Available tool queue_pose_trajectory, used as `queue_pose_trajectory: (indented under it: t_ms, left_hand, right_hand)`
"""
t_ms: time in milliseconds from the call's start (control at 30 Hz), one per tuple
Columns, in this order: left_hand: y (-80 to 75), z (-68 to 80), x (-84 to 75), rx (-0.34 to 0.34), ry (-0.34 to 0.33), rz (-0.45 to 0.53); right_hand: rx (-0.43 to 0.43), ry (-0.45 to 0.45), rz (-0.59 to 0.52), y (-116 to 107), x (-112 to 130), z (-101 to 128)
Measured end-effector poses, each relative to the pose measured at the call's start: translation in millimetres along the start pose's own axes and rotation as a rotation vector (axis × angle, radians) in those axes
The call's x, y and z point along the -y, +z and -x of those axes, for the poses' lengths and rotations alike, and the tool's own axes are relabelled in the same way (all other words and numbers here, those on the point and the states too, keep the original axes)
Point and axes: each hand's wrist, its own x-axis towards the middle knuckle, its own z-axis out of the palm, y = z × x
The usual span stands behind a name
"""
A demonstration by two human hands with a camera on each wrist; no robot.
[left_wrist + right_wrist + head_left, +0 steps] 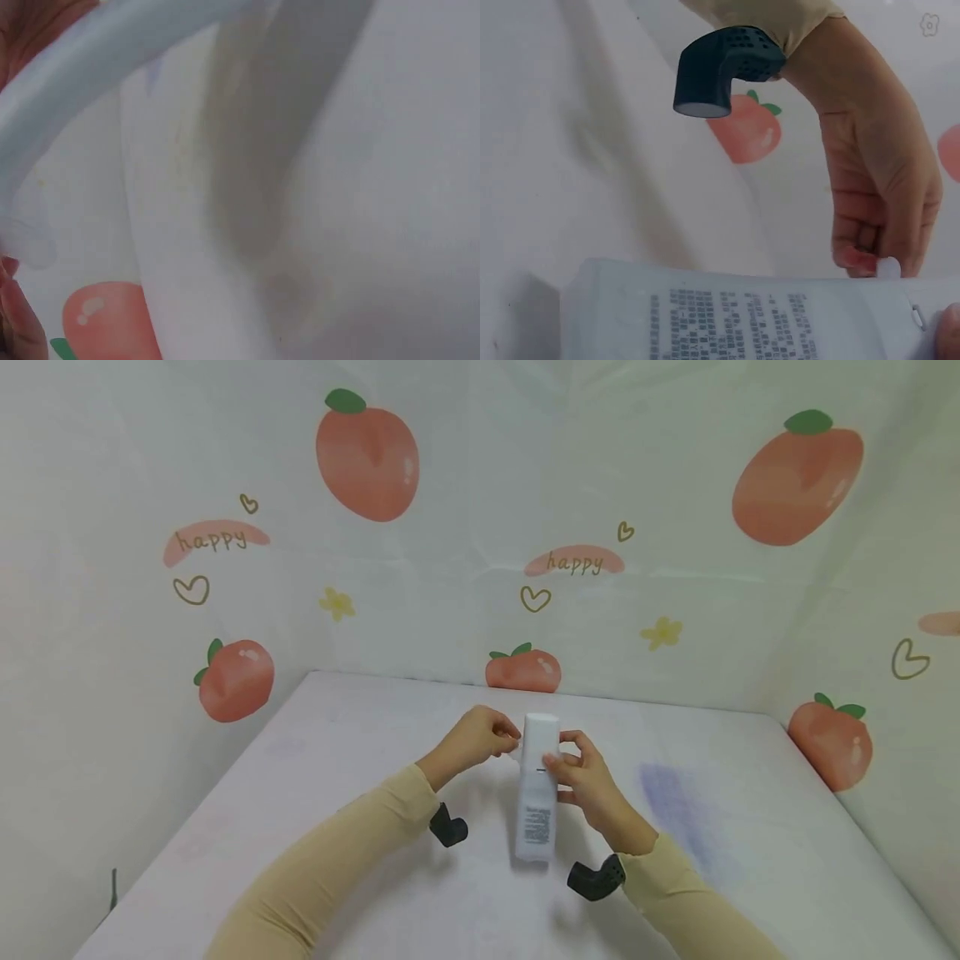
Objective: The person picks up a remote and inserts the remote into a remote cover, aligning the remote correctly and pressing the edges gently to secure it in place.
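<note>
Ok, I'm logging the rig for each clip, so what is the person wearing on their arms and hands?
Both arms wear long pale-yellow sleeves, left sleeve and right sleeve, ending at the wrists. The left hand and right hand are bare. Under each wrist sits a small dark camera: left camera, right camera. The left one's casing is perforated.

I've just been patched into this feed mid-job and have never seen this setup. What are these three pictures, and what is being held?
No machine here: a person's two bare hands work over a white table. The wide picture comes from a camera on the head; the two close ones come from black cameras strapped to each wrist. The right hand grips a white bottle with small print on its back. The left hand pinches at the bottle's top end. In the right wrist view that same left hand shows, fingers on the bottle. The left wrist view is too blurred to read.
</note>
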Motion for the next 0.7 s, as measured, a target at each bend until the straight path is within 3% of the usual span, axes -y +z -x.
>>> queue_pose_trajectory:
  t_ms: [67, 167, 400, 700]
  left_hand:
    - [-0.2, 0.4, -1.5, 0.02, 0.014, -0.089]
    - [2.5, 0.8, -2.4, -0.002, 0.043, -0.17]
    - [14.1, 2.3, 3.0, -0.088, 0.038, -0.078]
    - [18.2, 1.6, 1.0, -0.034, 0.067, -0.118]
  right_hand:
    - [0.004, -0.001, 0.001, -0.9, 0.9, -0.1]
    - [0.023, 0.0, -0.001, -1.0, 0.7, 0.1]
    - [0.037, 0.015, -0.028, -2.7, -4.2, -0.2]
    - [0.044, 0.019, -0.057, -1.7, -6.4, 0.0]
